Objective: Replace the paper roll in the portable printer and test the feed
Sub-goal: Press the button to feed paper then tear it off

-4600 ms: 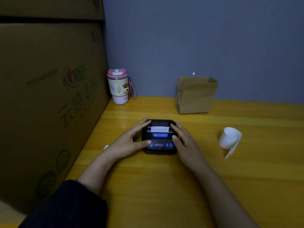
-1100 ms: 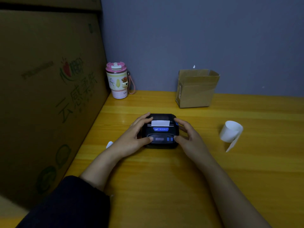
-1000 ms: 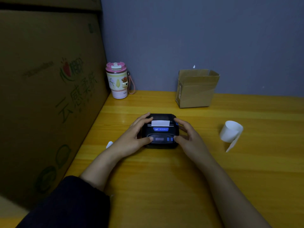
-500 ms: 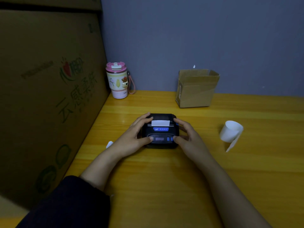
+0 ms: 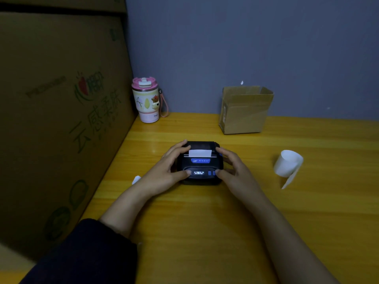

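1. Printer (image 5: 200, 162): small black unit flat on the yellow wooden table (image 5: 205, 232), held between both hands. Its little screen is lit on the front panel, with blue buttons just right of it.
2. Paper strip (image 5: 200, 153): short white tab standing out of the slot on the printer's top, between the two sets of fingers.
3. Left hand (image 5: 166, 173): cupped against the printer's left side, fingers along the top edge beside the strip, thumb tip on the front panel left of the screen. Dark sleeve on that arm.
4. Right hand (image 5: 235, 171): cupped against the right side, fingers loosely curled over the top corner, thumb tip at the blue buttons. Whether it presses one cannot be told.
5. Paper roll (image 5: 288, 163): loose white roll lying well right of the right hand, a tail curling down onto the table.
6. Cardboard box (image 5: 245, 109): small, open-topped, beyond the hands against the wall.
7. Cup (image 5: 146, 100): pink-lidded, far left corner.
8. Large carton (image 5: 61, 119): standing along the left side.
9. White scrap (image 5: 136, 179): just left of the left wrist.
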